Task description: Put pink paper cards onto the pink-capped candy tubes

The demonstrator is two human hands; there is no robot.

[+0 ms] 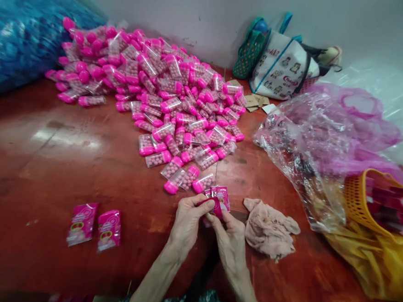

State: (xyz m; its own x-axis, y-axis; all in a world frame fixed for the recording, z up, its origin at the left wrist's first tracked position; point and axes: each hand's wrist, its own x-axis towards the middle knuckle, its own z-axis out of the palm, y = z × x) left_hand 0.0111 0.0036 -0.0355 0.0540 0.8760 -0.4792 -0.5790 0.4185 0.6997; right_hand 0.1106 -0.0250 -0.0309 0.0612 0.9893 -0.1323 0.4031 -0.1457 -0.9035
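Note:
My left hand (189, 220) and my right hand (231, 238) meet near the front of the table, fingers closed. Between them they pinch a small pink printed sleeve (214, 207), partly covered by the fingers. Just beyond the fingertips lies another pink printed packet (221, 196). A large heap of clear containers with pink caps (177, 105), filled with pale pink balls, spreads across the table behind my hands. To the left, two pink printed packs (82, 223) lie side by side. A crumpled pale cloth (271, 229) rests close to my right hand.
A yellow basket (357, 198) of dark pink pieces stands at the right, beside clear and pink plastic bags (327, 127). A white printed bag (276, 62) leans on the wall near cardboard scraps (255, 102). A big blue plastic sack (26, 33) occupies the left back.

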